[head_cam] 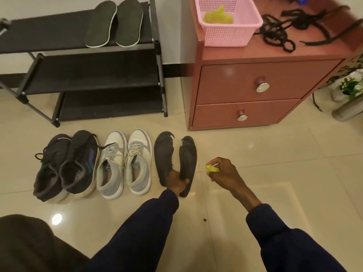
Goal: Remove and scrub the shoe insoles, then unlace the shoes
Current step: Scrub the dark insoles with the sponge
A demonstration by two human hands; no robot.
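Sleeved left hand (176, 180) gripping heels of two insoles (165, 154) on floor (275, 154) beside white shoes (125, 163), right hand (224, 173) pinching yellow cloth (212, 169) nearby; likely hazard: torn toe edges ripping further under hard scrubbing with only heels held.

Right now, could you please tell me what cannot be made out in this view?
1. Heels of the dark insoles, head view: covered by the left hand, whose grip is unclear.
2. Yellow cloth, head view: mostly hidden inside the right hand.
3. Black laces on the cabinet, head view: blurred, cut off by the top edge.
4. Black shoes, head view: interiors too dark to show insoles.
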